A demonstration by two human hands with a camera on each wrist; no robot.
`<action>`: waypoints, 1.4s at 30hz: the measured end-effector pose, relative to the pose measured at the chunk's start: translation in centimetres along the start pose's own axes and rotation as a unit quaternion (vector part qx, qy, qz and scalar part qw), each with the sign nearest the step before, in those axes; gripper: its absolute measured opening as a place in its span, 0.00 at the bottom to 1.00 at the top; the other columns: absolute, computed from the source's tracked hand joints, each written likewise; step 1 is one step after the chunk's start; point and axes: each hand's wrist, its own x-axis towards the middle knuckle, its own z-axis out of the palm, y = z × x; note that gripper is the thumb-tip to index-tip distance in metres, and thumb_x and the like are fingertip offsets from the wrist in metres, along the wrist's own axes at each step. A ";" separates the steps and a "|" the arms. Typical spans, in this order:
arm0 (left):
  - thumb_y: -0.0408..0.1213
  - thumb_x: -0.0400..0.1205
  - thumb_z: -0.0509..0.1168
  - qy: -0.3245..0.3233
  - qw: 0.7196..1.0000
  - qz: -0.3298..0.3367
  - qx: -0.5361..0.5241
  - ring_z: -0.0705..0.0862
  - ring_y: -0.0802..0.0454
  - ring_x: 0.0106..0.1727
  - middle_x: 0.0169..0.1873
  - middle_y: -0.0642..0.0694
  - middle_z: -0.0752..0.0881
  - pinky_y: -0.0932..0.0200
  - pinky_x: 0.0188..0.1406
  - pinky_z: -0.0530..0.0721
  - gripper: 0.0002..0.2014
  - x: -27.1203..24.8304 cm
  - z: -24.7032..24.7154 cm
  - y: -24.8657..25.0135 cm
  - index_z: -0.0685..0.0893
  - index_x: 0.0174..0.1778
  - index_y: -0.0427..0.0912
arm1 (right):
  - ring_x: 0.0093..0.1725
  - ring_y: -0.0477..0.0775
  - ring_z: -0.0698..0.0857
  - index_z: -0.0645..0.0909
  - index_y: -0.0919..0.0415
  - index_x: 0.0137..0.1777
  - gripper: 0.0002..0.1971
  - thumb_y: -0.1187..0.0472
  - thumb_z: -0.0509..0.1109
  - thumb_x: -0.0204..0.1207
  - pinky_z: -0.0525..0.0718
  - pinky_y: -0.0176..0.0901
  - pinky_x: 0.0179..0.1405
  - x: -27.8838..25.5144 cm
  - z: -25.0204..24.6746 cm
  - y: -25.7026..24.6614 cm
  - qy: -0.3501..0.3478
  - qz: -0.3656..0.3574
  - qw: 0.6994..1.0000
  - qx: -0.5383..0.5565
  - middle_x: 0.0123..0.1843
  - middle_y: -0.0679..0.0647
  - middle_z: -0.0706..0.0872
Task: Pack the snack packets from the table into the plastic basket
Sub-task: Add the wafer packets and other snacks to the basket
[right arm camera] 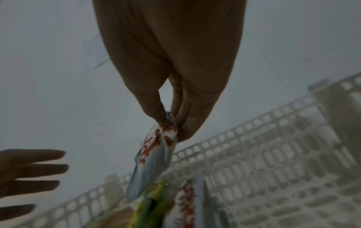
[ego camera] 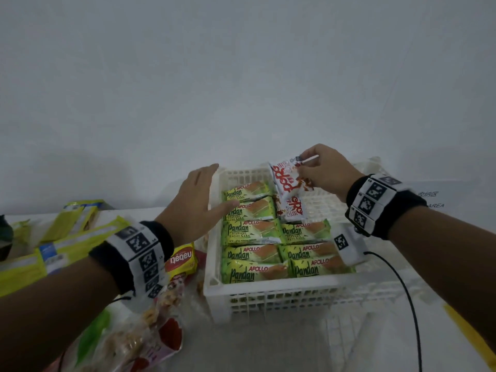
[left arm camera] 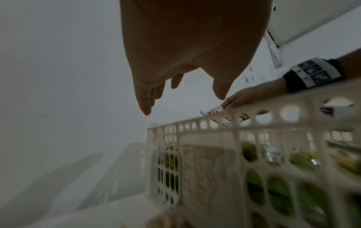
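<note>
White plastic basket at the centre of the frame already holds rows of green Pandan cake packets. The right hand pinches a red-and-white snack packet by its top edge, dangling over the far row. The left hand, fingers spread and empty, hovers at the basket's left rim. More packets wait on the bench, lower left. Held only by its seam, the packet could slip or land askew.

1. The plastic basket is white lattice.
2. The Pandan packets are green with an orange-brown cake picture.
3. The held packet is white with red lettering.
4. The nabati packet is yellow and red.
5. The wristbands are black with white, black-patterned marker squares.
</note>
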 end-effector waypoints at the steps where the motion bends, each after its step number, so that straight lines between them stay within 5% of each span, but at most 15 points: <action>1: 0.68 0.81 0.62 -0.012 1.000 -0.015 -0.016 0.54 0.54 0.88 0.88 0.51 0.54 0.50 0.85 0.58 0.48 -0.3 0.6 -0.2 0.47 0.90 0.49 | 0.45 0.58 0.91 0.79 0.55 0.57 0.10 0.63 0.75 0.80 0.90 0.55 0.47 0.3 -0.1 0.5 -0.004 0.007 0.999 -0.037 0.52 0.57 0.91; 6: 0.67 0.82 0.61 -0.065 0.986 -0.107 -0.111 0.44 0.55 0.90 0.90 0.51 0.41 0.43 0.89 0.51 0.52 -0.2 2.8 -0.1 0.37 0.90 0.45 | 0.45 0.54 0.91 0.81 0.56 0.57 0.09 0.61 0.75 0.80 0.92 0.53 0.46 0.9 0.6 2.3 -0.028 0.030 0.992 -0.116 0.49 0.54 0.90; 14: 0.45 0.93 0.52 -0.081 0.980 -0.126 -0.133 0.51 0.54 0.88 0.90 0.46 0.46 0.67 0.77 0.52 0.36 -0.5 3.7 0.4 0.37 0.89 0.38 | 0.44 0.58 0.93 0.79 0.56 0.58 0.12 0.59 0.77 0.79 0.93 0.57 0.49 1.3 1.7 3.3 -0.036 0.063 0.993 -0.094 0.50 0.58 0.90; 18: 0.39 0.94 0.50 -0.079 0.977 -0.123 -0.155 0.60 0.68 0.70 0.85 0.52 0.59 0.80 0.63 0.63 0.33 -0.7 3.5 1.0 0.38 0.89 0.37 | 0.48 0.60 0.93 0.78 0.56 0.59 0.13 0.58 0.76 0.79 0.92 0.60 0.53 1.3 1.3 3.0 -0.046 0.068 0.992 -0.096 0.51 0.60 0.90; 23: 0.35 0.94 0.49 -0.067 0.974 -0.120 -0.182 0.64 0.71 0.58 0.84 0.41 0.66 0.90 0.39 0.65 0.32 -0.6 3.4 1.4 0.39 0.89 0.37 | 0.47 0.60 0.93 0.75 0.57 0.64 0.18 0.58 0.78 0.79 0.92 0.59 0.53 0.9 1.1 3.0 -0.080 0.087 0.987 -0.109 0.50 0.60 0.90; 27: 0.36 0.94 0.49 -0.066 0.974 -0.122 -0.178 0.66 0.67 0.60 0.86 0.41 0.63 0.92 0.37 0.63 0.32 -0.7 3.3 1.5 0.40 0.89 0.37 | 0.44 0.55 0.92 0.76 0.56 0.63 0.20 0.53 0.79 0.77 0.90 0.59 0.56 0.7 1.3 2.9 -0.099 0.061 0.974 -0.194 0.44 0.56 0.92; 31: 0.38 0.94 0.49 -0.069 0.979 -0.122 -0.150 0.70 0.73 0.43 0.85 0.38 0.64 0.83 0.37 0.70 0.32 -0.8 3.1 1.6 0.40 0.90 0.37 | 0.39 0.48 0.88 0.76 0.56 0.61 0.18 0.51 0.78 0.78 0.85 0.45 0.41 0.8 1.5 2.8 -0.102 0.047 0.964 -0.242 0.43 0.53 0.90; 33: 0.38 0.94 0.48 -0.066 0.980 -0.120 -0.146 0.67 0.71 0.37 0.82 0.37 0.70 0.81 0.34 0.71 0.31 -0.8 3.2 1.5 0.40 0.90 0.36 | 0.47 0.51 0.88 0.76 0.55 0.63 0.20 0.47 0.76 0.79 0.79 0.45 0.42 0.9 1.5 2.8 -0.108 0.041 0.955 -0.274 0.50 0.53 0.90; 35: 0.38 0.94 0.48 -0.061 0.980 -0.123 -0.141 0.65 0.69 0.35 0.67 0.50 0.80 0.76 0.34 0.71 0.31 -0.8 3.3 1.4 0.41 0.90 0.36 | 0.56 0.55 0.85 0.76 0.55 0.67 0.23 0.43 0.74 0.80 0.77 0.46 0.48 1.0 1.4 2.6 -0.103 0.034 0.949 -0.297 0.60 0.54 0.86; 37: 0.37 0.94 0.48 -0.058 0.981 -0.128 -0.134 0.64 0.68 0.34 0.43 0.65 0.68 0.71 0.34 0.68 0.30 -0.7 3.4 1.3 0.41 0.89 0.37 | 0.59 0.56 0.82 0.74 0.56 0.71 0.26 0.41 0.72 0.81 0.76 0.47 0.52 0.9 1.4 2.3 -0.094 0.024 0.949 -0.301 0.64 0.56 0.84; 42: 0.37 0.94 0.48 -0.050 0.982 -0.132 -0.123 0.64 0.67 0.34 0.39 0.65 0.60 0.71 0.36 0.65 0.30 -0.4 3.9 0.9 0.42 0.89 0.37 | 0.61 0.57 0.82 0.72 0.58 0.74 0.28 0.40 0.70 0.82 0.77 0.48 0.53 0.7 1.4 1.1 -0.065 -0.024 0.945 -0.320 0.69 0.59 0.81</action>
